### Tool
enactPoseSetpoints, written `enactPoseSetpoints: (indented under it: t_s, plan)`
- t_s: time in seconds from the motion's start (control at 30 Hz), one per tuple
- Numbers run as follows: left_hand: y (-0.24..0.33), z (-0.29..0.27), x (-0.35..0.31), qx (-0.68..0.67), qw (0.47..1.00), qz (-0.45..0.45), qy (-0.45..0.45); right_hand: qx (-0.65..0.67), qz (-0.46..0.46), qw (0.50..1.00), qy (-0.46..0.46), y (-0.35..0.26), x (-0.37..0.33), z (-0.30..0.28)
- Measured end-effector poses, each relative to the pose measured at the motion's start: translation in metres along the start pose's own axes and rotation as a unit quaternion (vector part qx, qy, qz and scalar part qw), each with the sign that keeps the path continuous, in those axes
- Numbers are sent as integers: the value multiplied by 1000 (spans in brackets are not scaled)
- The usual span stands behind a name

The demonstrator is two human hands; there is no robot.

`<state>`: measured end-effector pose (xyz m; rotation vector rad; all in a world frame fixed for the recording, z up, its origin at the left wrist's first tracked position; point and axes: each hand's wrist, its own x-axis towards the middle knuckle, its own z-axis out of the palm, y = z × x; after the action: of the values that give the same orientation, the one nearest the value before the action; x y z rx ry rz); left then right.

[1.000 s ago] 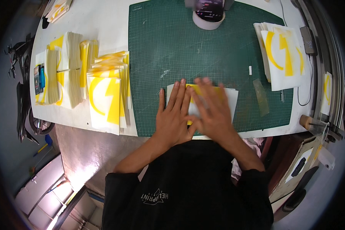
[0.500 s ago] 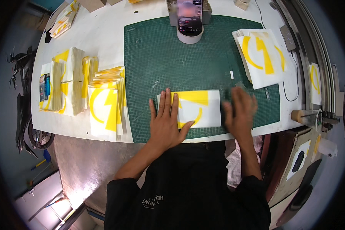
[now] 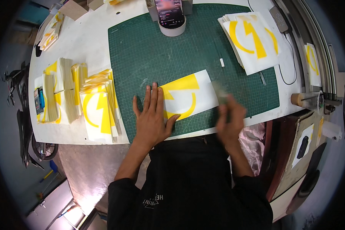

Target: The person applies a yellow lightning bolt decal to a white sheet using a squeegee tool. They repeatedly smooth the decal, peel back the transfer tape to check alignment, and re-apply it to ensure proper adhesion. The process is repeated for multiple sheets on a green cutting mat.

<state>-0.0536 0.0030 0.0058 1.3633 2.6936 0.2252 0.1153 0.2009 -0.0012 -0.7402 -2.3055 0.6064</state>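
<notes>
A folded white sheet with yellow printing (image 3: 188, 94) lies tilted on a green cutting mat (image 3: 138, 50). My left hand (image 3: 151, 115) rests flat on the sheet's left end, its fingers stretched out. Off the sheet's right end, my right hand (image 3: 231, 119) is blurred by motion. Its fingers are curled towards the thumb, around a pale, see-through flat thing (image 3: 220, 91) too smeared to name. At the far right of the mat sits a stack of larger printed sheets (image 3: 253, 42), with a slim cutter-like tool (image 3: 262, 78) by its lower edge.
Piles of folded printed sheets (image 3: 97, 111) stand on the white table's left side, with a small blue-and-black item (image 3: 39, 100) on one pile. A phone (image 3: 170, 13) leans in a round white holder (image 3: 172, 30). A plastic cup (image 3: 306, 100) lies at the right edge.
The view has shifted. The folded sheet, straight before, is now tilted with its right end farther up. My right hand has come lower beside it; the left hand stays on the sheet.
</notes>
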Motion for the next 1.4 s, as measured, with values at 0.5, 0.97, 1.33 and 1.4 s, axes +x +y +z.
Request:
enactPoseSetpoints:
  t_s: [0.5,0.97,1.33,1.4]
  plan:
    - [0,3,1,-49,999,-13,5,-32,-193,978,-69,-44,16,52]
    - [46,-8,-18,-80,988,-49,122,58,-78,994,-50,17,75,20]
    - [-19,-12,118,-266,947,143,-106,37,-233,960,-148,-50,4,40]
    - [-22,-3,114,-211,959,175,-77,58,-164,981,-84,-21,2,28]
